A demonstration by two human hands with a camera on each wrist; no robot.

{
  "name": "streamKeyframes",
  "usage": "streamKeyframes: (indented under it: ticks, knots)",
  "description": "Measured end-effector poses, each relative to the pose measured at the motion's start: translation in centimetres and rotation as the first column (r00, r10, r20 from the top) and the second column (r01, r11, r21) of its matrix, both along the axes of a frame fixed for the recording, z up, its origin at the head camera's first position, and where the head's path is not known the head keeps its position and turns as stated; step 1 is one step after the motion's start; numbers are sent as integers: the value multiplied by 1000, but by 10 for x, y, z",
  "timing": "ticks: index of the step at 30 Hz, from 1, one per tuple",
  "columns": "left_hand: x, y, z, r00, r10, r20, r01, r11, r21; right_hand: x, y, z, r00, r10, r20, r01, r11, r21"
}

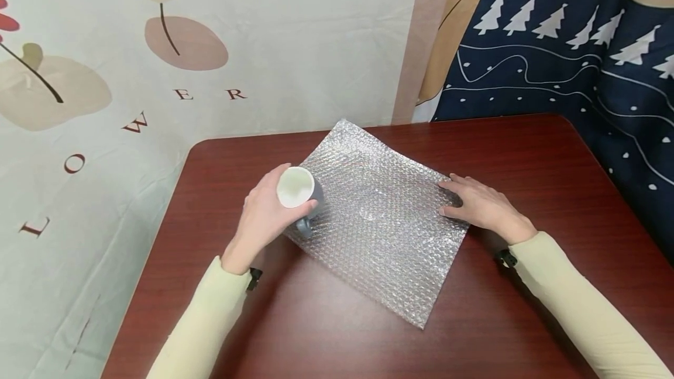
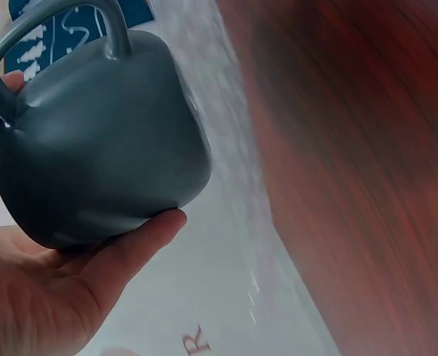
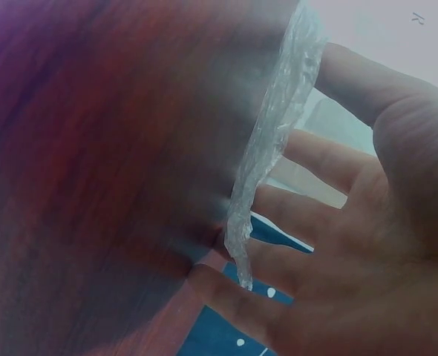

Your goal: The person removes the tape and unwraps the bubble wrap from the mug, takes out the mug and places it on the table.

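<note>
A blue-grey mug with a white inside is held in my left hand, over the left corner of a sheet of bubble wrap. In the left wrist view the mug's smooth dark side and its handle face the camera, with the hand curved round the body. My right hand touches the right corner of the sheet, thumb and fingers spread. From the right wrist, the wrap's crinkled edge runs along the fingertips.
The sheet lies slantwise on a dark red wooden table. Behind the table hangs a pale cloth with printed letters and shapes. To the right is a navy cloth with white trees.
</note>
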State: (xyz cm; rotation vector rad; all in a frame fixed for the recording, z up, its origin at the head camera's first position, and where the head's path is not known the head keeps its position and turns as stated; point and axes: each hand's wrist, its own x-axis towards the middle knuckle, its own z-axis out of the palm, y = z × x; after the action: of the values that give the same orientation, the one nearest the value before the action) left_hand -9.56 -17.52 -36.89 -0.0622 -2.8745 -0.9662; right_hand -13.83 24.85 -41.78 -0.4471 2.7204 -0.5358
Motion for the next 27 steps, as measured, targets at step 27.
streamKeyframes:
  ticks: [27]
  knots:
    - [15, -96, -1, 988, 156, 8, -155, 983, -102, -3, -1, 1, 1000, 2, 18, -3, 1000, 19]
